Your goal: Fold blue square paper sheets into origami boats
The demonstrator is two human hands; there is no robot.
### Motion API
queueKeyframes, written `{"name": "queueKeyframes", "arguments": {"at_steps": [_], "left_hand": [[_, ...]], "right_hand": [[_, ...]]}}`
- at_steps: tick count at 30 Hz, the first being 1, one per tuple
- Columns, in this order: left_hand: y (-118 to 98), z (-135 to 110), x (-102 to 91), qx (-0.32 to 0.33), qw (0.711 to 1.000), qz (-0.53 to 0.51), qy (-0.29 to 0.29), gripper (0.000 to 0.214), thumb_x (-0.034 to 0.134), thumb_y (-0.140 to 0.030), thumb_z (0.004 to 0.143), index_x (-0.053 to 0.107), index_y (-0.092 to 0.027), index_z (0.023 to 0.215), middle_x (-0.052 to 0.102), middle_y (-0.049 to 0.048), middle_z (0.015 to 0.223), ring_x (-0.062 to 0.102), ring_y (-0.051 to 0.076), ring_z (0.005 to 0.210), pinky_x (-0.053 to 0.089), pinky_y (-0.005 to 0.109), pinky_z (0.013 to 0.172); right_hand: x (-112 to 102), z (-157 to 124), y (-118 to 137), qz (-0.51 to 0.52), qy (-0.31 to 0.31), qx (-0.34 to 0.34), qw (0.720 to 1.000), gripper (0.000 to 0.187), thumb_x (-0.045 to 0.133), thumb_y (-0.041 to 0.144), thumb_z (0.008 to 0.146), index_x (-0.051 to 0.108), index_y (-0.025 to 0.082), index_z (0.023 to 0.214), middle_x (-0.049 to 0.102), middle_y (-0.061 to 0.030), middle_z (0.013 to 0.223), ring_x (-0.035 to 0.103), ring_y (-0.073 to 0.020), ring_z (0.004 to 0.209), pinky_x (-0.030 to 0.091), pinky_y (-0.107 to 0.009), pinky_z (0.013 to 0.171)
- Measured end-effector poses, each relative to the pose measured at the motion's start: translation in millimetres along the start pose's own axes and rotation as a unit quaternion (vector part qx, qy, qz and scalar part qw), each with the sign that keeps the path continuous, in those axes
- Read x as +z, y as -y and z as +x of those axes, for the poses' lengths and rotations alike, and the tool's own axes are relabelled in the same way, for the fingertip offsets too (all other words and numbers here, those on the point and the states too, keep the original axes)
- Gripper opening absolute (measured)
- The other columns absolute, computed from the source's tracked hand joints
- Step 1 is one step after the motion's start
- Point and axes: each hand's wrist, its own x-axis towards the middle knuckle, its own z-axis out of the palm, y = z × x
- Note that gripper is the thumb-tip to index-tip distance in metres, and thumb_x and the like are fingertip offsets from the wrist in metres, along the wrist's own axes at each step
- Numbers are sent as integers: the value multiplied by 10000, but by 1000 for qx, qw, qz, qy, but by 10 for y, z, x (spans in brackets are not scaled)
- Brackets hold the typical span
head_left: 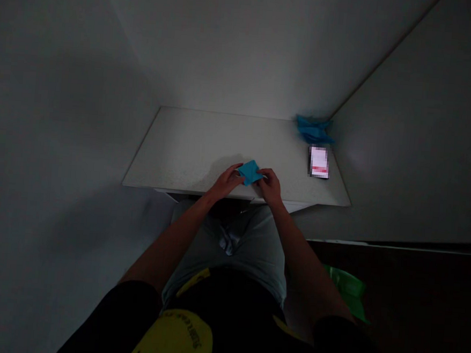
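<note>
A small, folded bright-blue paper square [250, 172] is pinched from both sides by the left hand [227, 180] and right hand [270, 184], near the white table's [181, 151] front edge. The fold could be skewed if either grip slips.

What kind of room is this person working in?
Probably a corner of a home, dimly lit: a small white table set between bare white walls, dark flooring, and both hands folding a blue paper, with more blue paper nearby.
</note>
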Motion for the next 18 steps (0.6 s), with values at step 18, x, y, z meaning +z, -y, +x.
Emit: {"name": "queueKeyframes", "arguments": {"at_steps": [18], "left_hand": [[-69,34,0,-1,992,119,-48,413,646,-579,978,772,-186,993,754,42,888,684,206,817,546,322,779]], "right_hand": [[44,-50,105,-34,52,15,998,593,778,724,873,674,268,1237,701,34,798,568,-153,636,483,-291,618]]}}
